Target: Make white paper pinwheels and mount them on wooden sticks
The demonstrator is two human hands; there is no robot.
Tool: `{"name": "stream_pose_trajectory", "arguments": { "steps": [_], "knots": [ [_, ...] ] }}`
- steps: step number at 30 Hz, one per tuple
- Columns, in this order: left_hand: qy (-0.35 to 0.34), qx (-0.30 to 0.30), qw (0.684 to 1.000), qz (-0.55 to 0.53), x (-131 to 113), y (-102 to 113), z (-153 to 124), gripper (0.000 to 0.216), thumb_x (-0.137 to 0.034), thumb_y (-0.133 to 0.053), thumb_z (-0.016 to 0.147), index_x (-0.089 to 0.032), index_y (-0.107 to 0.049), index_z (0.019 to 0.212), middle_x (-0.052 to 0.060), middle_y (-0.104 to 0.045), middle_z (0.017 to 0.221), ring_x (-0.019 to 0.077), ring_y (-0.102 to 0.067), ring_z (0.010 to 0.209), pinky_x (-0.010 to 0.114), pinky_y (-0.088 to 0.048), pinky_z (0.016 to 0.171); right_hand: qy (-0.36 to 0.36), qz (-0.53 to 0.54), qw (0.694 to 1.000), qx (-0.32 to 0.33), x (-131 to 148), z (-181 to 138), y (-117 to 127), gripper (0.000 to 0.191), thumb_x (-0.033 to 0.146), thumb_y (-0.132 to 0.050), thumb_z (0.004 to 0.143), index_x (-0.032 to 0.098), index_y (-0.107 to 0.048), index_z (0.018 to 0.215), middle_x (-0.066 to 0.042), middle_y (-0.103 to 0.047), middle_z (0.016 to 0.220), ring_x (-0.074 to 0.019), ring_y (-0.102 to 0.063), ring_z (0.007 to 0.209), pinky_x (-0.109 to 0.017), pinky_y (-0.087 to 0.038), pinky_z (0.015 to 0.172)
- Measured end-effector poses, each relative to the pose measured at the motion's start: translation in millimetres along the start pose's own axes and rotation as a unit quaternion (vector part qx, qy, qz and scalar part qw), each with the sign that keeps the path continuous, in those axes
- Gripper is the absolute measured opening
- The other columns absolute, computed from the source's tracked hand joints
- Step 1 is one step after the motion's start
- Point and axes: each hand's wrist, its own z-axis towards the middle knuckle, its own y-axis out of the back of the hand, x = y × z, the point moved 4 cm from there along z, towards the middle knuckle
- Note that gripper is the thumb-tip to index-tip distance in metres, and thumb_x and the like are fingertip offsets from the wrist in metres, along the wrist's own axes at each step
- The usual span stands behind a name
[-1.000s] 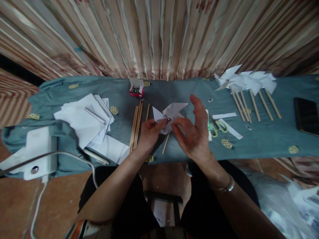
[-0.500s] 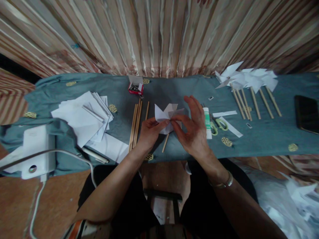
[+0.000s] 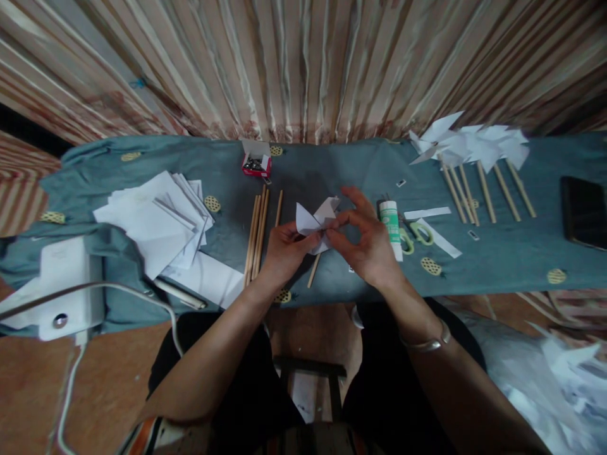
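A white paper pinwheel [image 3: 313, 218] sits between both my hands over the blue-grey cloth [image 3: 332, 170]. My left hand [image 3: 283, 249] pinches its left side near the centre. My right hand [image 3: 367, 243] is closed on its right side, fingers curled round the folded blades. A wooden stick [image 3: 313, 270] pokes out below the paper, lying on the cloth. A glue stick [image 3: 389, 222] lies just right of my right hand.
Several loose sticks [image 3: 257, 234] lie left of my hands. A pile of white paper squares [image 3: 154, 221] is further left. A red pin box [image 3: 256, 163] stands behind. Green scissors [image 3: 413, 237], paper strips, finished pinwheels [image 3: 469, 148] and a phone [image 3: 583, 212] lie right.
My right hand, spread with fingers raised a second ago, has closed down onto the pinwheel. The paper blades have been pressed together and look smaller. The glue stick has come into view.
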Motion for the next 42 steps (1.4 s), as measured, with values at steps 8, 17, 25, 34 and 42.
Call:
{"name": "stream_pose_trajectory", "arguments": {
  "steps": [8,17,25,34,42],
  "knots": [
    [0.005,0.007,0.999,0.033,-2.3,-1.0,-3.1,0.013,-0.023,-0.079,0.063,-0.017,-0.077,0.074,0.0,-0.073,0.07,0.0146,-0.064,0.068,0.026,-0.048,0.068,-0.026,0.058,0.997,0.031,-6.4,1.8,-2.4,0.005,0.023,-0.065,0.077,0.022,-0.063,0.073,-0.01,-0.053,0.147,-0.0307,-0.038,0.146,-0.057,-0.028,0.119],
    [-0.001,0.018,0.999,0.044,-4.1,1.2,-4.4,0.01,-0.024,-0.079,0.065,-0.019,-0.079,0.074,0.001,-0.074,0.073,0.0157,-0.064,0.071,0.028,-0.05,0.072,-0.007,0.069,0.997,0.045,-11.7,2.2,-0.1,0.006,0.02,-0.07,0.076,0.025,-0.069,0.076,-0.001,-0.054,0.147,-0.0288,-0.036,0.147,-0.058,-0.03,0.118],
    [-0.003,-0.014,0.999,0.048,-2.1,4.9,0.1,0.01,-0.025,-0.08,0.062,-0.018,-0.076,0.069,0.0,-0.072,0.067,0.0133,-0.061,0.063,0.026,-0.047,0.063,0.038,0.028,0.998,0.029,4.8,-0.6,6.1,0.006,0.018,-0.071,0.073,0.024,-0.068,0.072,-0.002,-0.05,0.151,-0.0305,-0.027,0.151,-0.056,-0.023,0.122],
    [0.027,-0.075,0.995,-0.063,-0.6,14.5,6.9,0.023,-0.028,-0.087,0.051,-0.019,-0.076,0.069,0.001,-0.076,0.071,0.0138,-0.066,0.064,0.027,-0.051,0.068,0.061,-0.172,0.983,-0.035,-18.4,-5.1,29.5,0.004,0.018,-0.065,0.074,0.02,-0.067,0.071,-0.008,-0.052,0.148,-0.0373,-0.031,0.147,-0.065,-0.026,0.116],
    [0.048,-0.027,0.995,-0.078,2.9,7.3,2.0,0.024,-0.029,-0.088,0.052,-0.019,-0.077,0.071,0.0,-0.074,0.068,0.0134,-0.065,0.065,0.028,-0.051,0.07,-0.114,0.154,0.981,-0.039,-20.7,-5.0,16.2,0.026,0.039,-0.07,0.082,0.026,-0.069,0.104,-0.004,-0.075,0.104,-0.0219,-0.07,0.096,-0.042,-0.057,0.089]
  ]
}}
